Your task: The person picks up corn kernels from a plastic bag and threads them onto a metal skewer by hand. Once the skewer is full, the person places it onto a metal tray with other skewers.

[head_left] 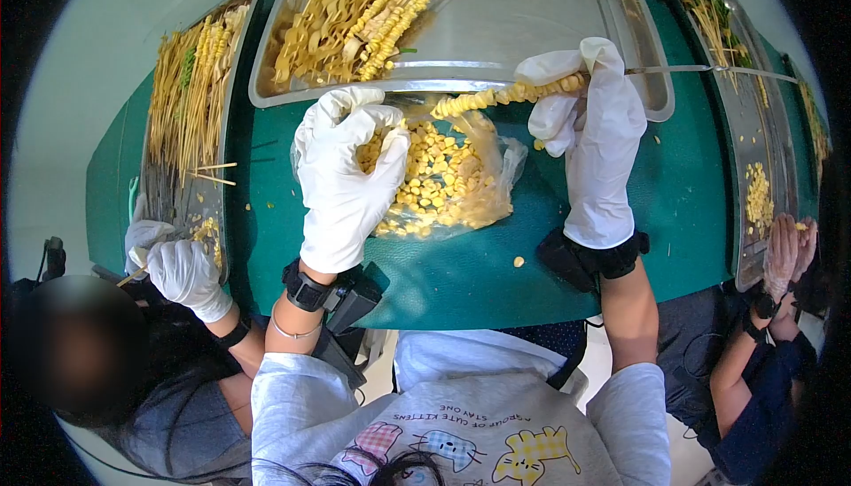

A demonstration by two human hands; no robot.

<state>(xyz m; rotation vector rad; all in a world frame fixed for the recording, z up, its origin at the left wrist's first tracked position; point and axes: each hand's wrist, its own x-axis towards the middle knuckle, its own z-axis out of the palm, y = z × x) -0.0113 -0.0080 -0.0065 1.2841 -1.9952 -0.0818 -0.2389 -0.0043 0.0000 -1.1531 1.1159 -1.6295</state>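
My gloved right hand [592, 136] is closed around a metal skewer [665, 69] whose handle sticks out to the right. Yellow corn kernels [496, 98] are threaded along the skewer in a tight row. At its left end my gloved left hand [344, 176] has thumb and finger pinched, with a bit of yellow kernel showing at the tips. Below lies an open clear plastic bag [501, 176] of loose corn kernels [434, 180], partly hidden behind my left hand.
A metal tray [523, 34] ahead holds bamboo skewers and finished food skewers [394, 34]. More filled trays stand left [232, 87] and right [740, 132], with co-workers' gloved hands [186, 273] beside them. A stray kernel [519, 262] lies on the green table [461, 291].
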